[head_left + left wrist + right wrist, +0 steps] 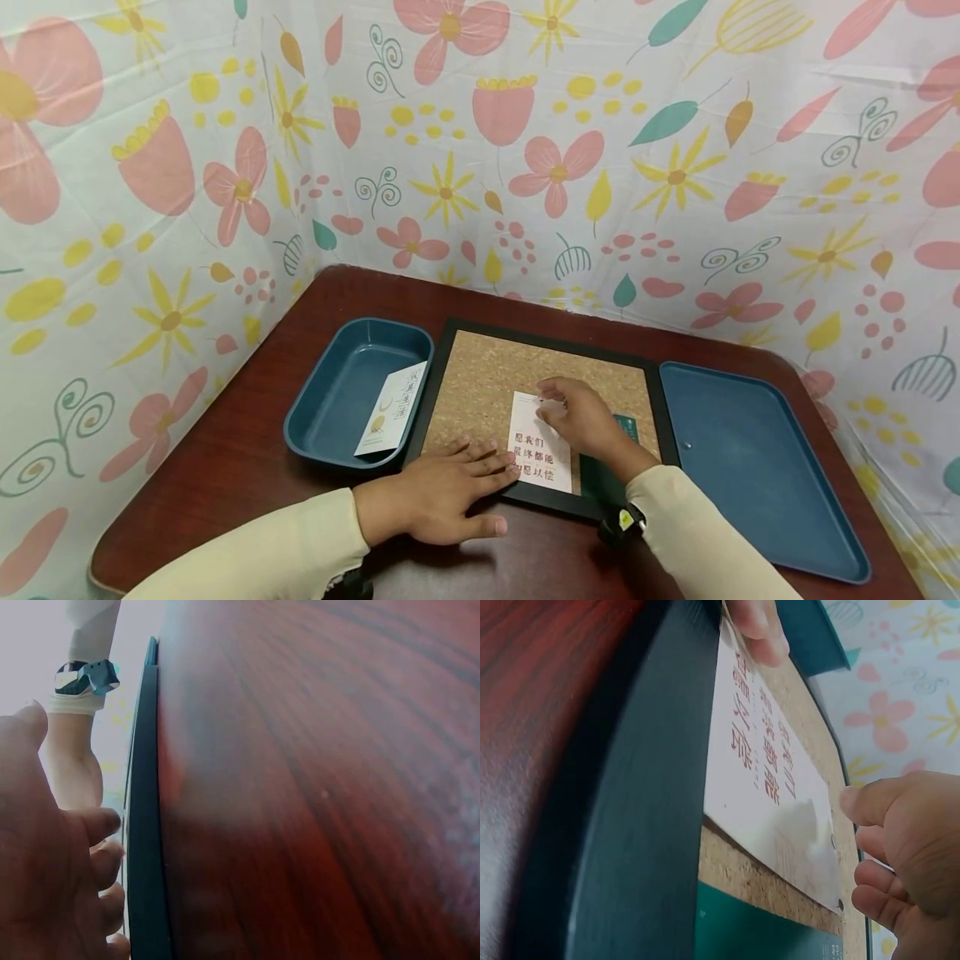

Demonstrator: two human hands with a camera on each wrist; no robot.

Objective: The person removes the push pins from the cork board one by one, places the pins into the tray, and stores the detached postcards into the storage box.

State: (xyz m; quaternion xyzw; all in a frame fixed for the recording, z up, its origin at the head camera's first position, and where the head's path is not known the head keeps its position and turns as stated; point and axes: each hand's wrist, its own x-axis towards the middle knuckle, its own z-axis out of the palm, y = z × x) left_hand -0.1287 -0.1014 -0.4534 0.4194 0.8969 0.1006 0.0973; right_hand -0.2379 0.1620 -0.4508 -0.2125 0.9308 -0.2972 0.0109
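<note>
A white card (536, 454) with red Chinese characters lies on a cork board (480, 367) in a black frame. My left hand (453, 492) rests palm down across the lower frame, fingers spread, fingertips at the card's left edge. Over the card's upper end is my right hand (581, 417), its fingers loosely bent. In the right wrist view the thumb and fingers stand apart, with nothing seen between them. Small dark pin-like dots (841, 905) show at the card's top edge. A dark green card (757, 926) lies beside the white one, partly hidden by my right arm in the head view.
A deep blue tray (322, 408) stands left of the board, with another white printed card (393, 408) leaning inside it. To the right lies a flat blue tray (757, 467) bearing a tiny shiny object (687, 446). Flowered cloth (555, 242) hangs behind the dark red table (225, 400).
</note>
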